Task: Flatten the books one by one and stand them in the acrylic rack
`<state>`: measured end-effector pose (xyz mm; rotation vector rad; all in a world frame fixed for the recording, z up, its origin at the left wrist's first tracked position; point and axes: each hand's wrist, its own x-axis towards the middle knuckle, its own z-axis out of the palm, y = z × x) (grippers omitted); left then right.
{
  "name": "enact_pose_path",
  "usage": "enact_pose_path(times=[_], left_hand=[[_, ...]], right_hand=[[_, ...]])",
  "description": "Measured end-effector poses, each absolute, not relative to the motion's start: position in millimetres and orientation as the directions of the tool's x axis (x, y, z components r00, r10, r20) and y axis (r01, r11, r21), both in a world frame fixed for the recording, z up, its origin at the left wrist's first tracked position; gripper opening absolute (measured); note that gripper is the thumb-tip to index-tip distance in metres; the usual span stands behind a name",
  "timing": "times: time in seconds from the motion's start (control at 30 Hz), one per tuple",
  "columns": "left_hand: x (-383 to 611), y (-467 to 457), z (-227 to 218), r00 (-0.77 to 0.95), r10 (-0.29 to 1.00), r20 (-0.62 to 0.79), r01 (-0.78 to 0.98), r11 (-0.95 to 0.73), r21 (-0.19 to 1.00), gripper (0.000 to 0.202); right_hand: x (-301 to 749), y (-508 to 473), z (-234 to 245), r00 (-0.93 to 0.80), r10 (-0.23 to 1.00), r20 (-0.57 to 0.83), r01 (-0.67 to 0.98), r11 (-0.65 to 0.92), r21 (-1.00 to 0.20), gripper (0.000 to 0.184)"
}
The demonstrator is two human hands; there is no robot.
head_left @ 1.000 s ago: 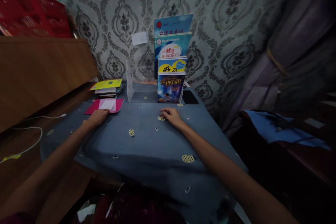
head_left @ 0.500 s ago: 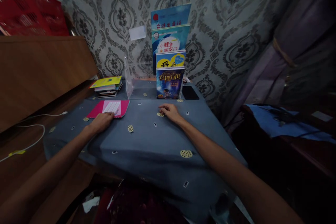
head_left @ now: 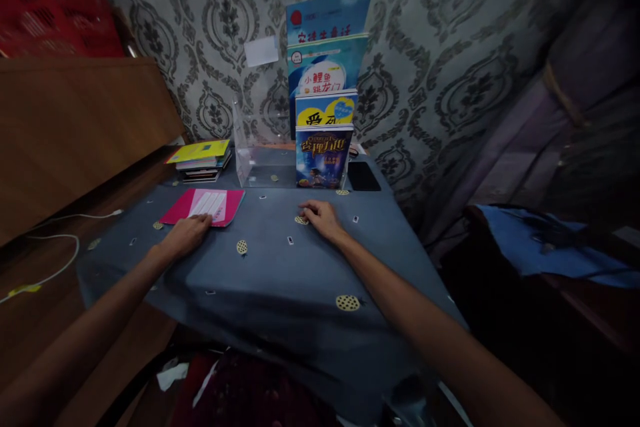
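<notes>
My left hand (head_left: pixel 186 235) lies flat on the grey-blue tablecloth (head_left: pixel 280 273), its fingertips at the near edge of a pink booklet (head_left: pixel 204 205) with a white panel. My right hand (head_left: pixel 320 217) rests palm down on the cloth, fingers loosely curled over a yellow dotted spot, just in front of a clear tiered stand (head_left: pixel 260 153). The stand holds several upright books, the front one dark blue (head_left: pixel 323 157). Neither hand holds anything.
A small stack of books with a yellow cover (head_left: pixel 200 160) lies at the back left. A black phone (head_left: pixel 363 176) lies right of the stand. A wooden board (head_left: pixel 75 127) and white cable (head_left: pixel 60 260) are at left, blue cloth (head_left: pixel 545 247) at right, patterned wall behind.
My left hand slid back off the pink booklet toward me, leaving the booklet in place. My right hand stayed put. The view shifted slightly downward.
</notes>
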<state>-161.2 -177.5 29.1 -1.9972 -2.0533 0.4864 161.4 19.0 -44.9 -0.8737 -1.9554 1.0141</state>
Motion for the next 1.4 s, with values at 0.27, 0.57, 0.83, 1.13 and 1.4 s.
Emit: enact_pose_path(times=[0.27, 0.57, 0.83, 1.13, 1.4], left_hand=[[-136.6, -189.0, 26.5, 0.09, 0.991, -0.103, 0.909, -0.124, -0.398, 0.047], [-73.0, -182.7, 3.6, 0.385, 0.921, -0.053, 0.861, -0.38, -0.338, 0.049], [-32.4, -167.7, 6.2, 0.684, 0.73, 0.017, 0.702, -0.651, -0.287, 0.041], [-98.6, -147.3, 16.9, 0.768, 0.639, -0.027, 0.639, -0.764, 0.095, 0.046], [-132.7, -136.3, 22.2, 0.669, 0.743, 0.005, 0.719, -0.649, 0.25, 0.05]], right_hand=[[170.3, 3.7, -31.6, -0.524, 0.776, 0.35, 0.341, 0.568, -0.749, 0.025], [171.3, -12.1, -22.9, -0.568, 0.693, 0.444, 0.385, 0.701, -0.6, 0.027], [182.3, -8.3, -10.7, -0.553, 0.712, 0.433, 0.422, 0.687, -0.591, 0.027], [190.9, -8.1, 2.4, -0.585, 0.777, 0.233, 0.484, 0.565, -0.668, 0.031], [181.1, -18.0, -7.2, -0.586, 0.772, 0.244, 0.449, 0.56, -0.696, 0.027]])
